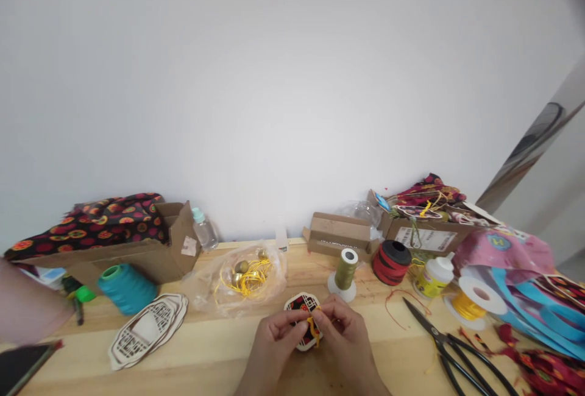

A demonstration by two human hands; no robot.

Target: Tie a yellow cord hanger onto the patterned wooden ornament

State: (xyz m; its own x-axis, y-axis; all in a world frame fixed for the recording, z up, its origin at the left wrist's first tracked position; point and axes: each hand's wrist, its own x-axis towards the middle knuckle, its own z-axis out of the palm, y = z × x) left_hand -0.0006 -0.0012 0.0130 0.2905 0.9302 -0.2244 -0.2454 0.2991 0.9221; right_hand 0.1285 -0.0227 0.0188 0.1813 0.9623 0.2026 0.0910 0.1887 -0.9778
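Observation:
My left hand [273,336] and my right hand [345,329] meet over the wooden table [205,359] near its front edge. Together they hold a small ornament [302,306], white-rimmed with red and black patterned fabric. The fingers of both hands pinch a yellow cord [313,328] at the ornament's lower edge. A clear plastic bag [242,277] with yellow cords and gold beads lies just behind my left hand. An olive thread spool [345,269] stands behind my right hand.
Black scissors [450,344] lie right. A red spool [392,261], glue bottle [434,275] and yellow spool [470,301] stand right. A teal spool [127,287] and white lattice cutouts [148,328] lie left. Cardboard boxes [150,256] with patterned fabric line the wall.

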